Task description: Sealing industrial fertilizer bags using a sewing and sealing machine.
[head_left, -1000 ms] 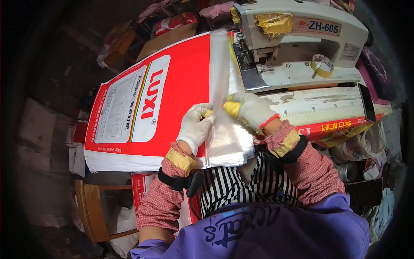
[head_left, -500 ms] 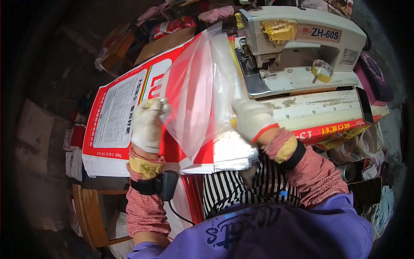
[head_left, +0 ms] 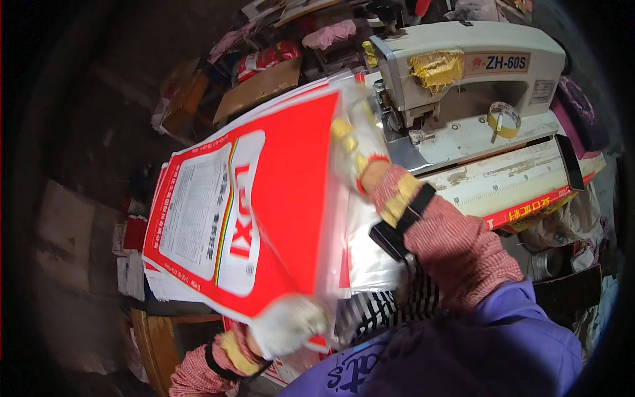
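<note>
A red and white printed woven plastic bag (head_left: 291, 178) is lifted at its right side and tilted above the stack of similar bags (head_left: 175, 288). At its near right corner, my left hand (head_left: 288, 325) in a white glove is closed on the bag; motion smears the fingers. Along the far part of the right edge, my right hand (head_left: 350, 145), gloved in white with yellow patches, is also closed on it. Clear film shows along this edge, beside my right hand. A silvery, film-like sheet pile (head_left: 374, 264) lies below, near my lap.
A pale sewing machine (head_left: 483, 73) stands at the far right, with a yellow tape roll (head_left: 505, 120) on its bed. A scuffed white panel (head_left: 496, 172) runs along its near side. Behind the stack lies a cardboard piece (head_left: 258, 89); a wooden frame (head_left: 149, 351) stands lower left.
My left hand has moved down toward me and my right hand away, up the edge. The clear liner that stood between them has dropped from sight, and the bag's right side is raised.
</note>
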The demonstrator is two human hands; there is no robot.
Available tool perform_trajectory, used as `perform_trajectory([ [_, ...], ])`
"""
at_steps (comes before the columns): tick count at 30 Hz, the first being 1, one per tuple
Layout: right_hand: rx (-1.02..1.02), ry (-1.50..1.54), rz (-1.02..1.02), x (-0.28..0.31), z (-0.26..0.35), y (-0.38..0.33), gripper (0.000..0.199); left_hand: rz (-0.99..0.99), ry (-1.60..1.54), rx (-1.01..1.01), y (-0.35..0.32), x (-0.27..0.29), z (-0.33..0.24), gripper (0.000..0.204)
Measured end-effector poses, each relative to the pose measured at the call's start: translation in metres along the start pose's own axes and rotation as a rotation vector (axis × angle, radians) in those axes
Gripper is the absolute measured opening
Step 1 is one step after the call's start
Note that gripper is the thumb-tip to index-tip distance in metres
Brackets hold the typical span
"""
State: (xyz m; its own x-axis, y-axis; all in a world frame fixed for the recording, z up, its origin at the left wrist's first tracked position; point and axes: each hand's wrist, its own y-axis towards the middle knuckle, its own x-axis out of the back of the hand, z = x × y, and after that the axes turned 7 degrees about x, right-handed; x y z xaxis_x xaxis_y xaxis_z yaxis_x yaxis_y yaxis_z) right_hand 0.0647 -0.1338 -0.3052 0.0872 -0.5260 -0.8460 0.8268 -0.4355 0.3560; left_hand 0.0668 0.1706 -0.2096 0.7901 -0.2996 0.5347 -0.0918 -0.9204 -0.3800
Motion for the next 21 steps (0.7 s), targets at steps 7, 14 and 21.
perform_trajectory([
  [7,0.243,-0.271,-0.494,-0.029,-0.013,0.011,0.022,0.268,0.264,-0.124,0.055,0.059,-0.050,0.009],
  [14,-0.060,-1.369,0.061,-0.052,-0.020,-0.029,0.039,-0.603,1.672,-0.318,0.197,0.141,-0.081,0.025],
  [21,-0.219,-1.562,0.347,-0.061,-0.008,-0.049,0.049,-0.252,1.507,0.386,0.209,0.125,-0.069,0.006],
])
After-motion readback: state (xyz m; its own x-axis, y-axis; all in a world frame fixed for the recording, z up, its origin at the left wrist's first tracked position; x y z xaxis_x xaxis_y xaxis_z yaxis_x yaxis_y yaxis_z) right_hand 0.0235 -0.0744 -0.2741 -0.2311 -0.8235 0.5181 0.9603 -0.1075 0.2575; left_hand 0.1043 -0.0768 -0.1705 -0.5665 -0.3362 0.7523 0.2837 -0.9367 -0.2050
